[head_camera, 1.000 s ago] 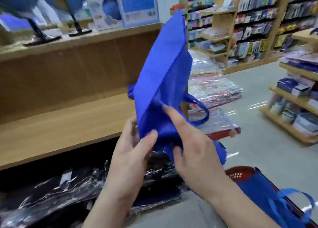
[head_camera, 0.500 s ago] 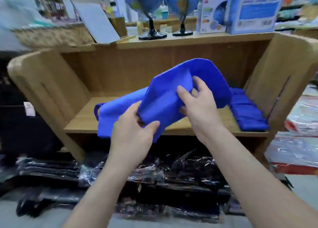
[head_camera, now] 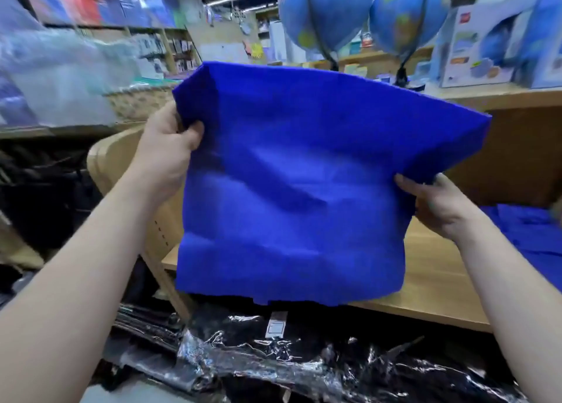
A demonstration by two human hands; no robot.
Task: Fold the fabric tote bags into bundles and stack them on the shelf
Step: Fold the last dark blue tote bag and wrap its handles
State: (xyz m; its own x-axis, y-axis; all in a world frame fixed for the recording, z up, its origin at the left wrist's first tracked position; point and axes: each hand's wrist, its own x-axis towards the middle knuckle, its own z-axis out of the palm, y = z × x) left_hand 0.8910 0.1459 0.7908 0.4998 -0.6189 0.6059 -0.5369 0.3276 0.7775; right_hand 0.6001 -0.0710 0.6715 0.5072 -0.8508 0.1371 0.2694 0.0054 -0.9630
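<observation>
A blue fabric tote bag [head_camera: 298, 189] hangs spread out flat in front of me, above the wooden shelf [head_camera: 431, 293]. My left hand [head_camera: 167, 147] grips its upper left edge. My right hand [head_camera: 438, 205] pinches its right edge lower down. The bag's handles are hidden. Folded blue bags [head_camera: 529, 229] lie on the shelf board at the far right.
Two globes [head_camera: 325, 10] and boxes [head_camera: 498, 37] stand on the shelf unit's top. Black plastic-wrapped packs [head_camera: 304, 363] lie on the floor below the shelf. The unit's curved wooden side panel [head_camera: 115, 159] is at the left.
The bag was bunched between both hands; now it is pulled open flat and raised, with my hands moved apart to its left and right edges.
</observation>
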